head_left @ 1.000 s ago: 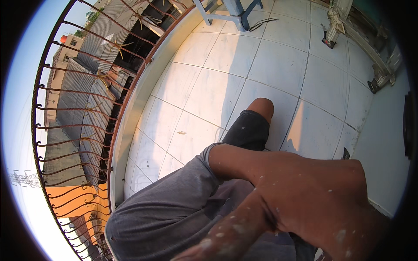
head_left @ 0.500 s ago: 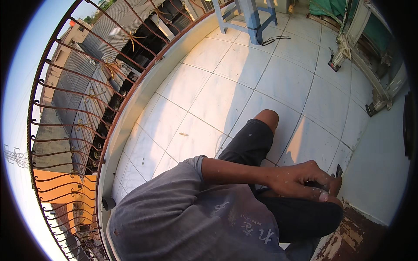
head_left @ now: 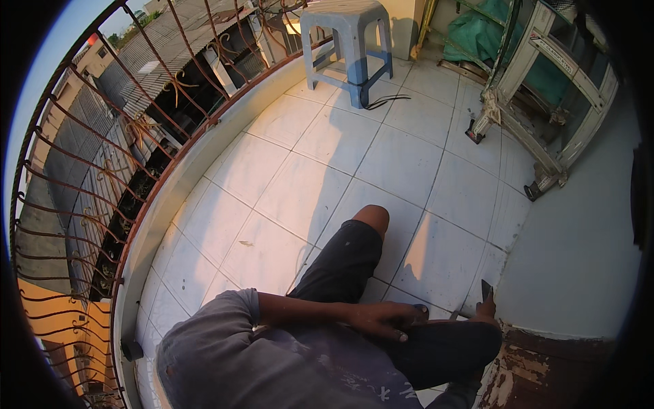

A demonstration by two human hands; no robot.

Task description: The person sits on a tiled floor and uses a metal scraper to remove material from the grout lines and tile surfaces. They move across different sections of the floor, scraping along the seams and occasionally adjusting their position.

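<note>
My left hand (head_left: 387, 319) is closed over my bent right thigh, its arm crossing in front of my body. A small dark blue piece (head_left: 422, 309) shows at its fingers. Just beyond that, a grey flat tip (head_left: 454, 315) appears above the thigh; whether the two belong together I cannot tell. Past the right knee, my right hand (head_left: 486, 310) is partly hidden, with its fingers round a scraper (head_left: 486, 290). The scraper's dark flat blade points up beside the wall.
Peeling brown wood (head_left: 538, 365) lies close to my right knee, below a pale wall (head_left: 565, 273). An iron railing (head_left: 102, 184) curves along the left. Ahead are a blue-grey plastic stool (head_left: 347, 20) with a black cord and a worn white frame (head_left: 545, 102) with green cloth behind.
My hands have moved apart: the left has drawn back leftward over the thigh, and the right now shows beyond the knee with the scraper. The whole view has tilted up and right.
</note>
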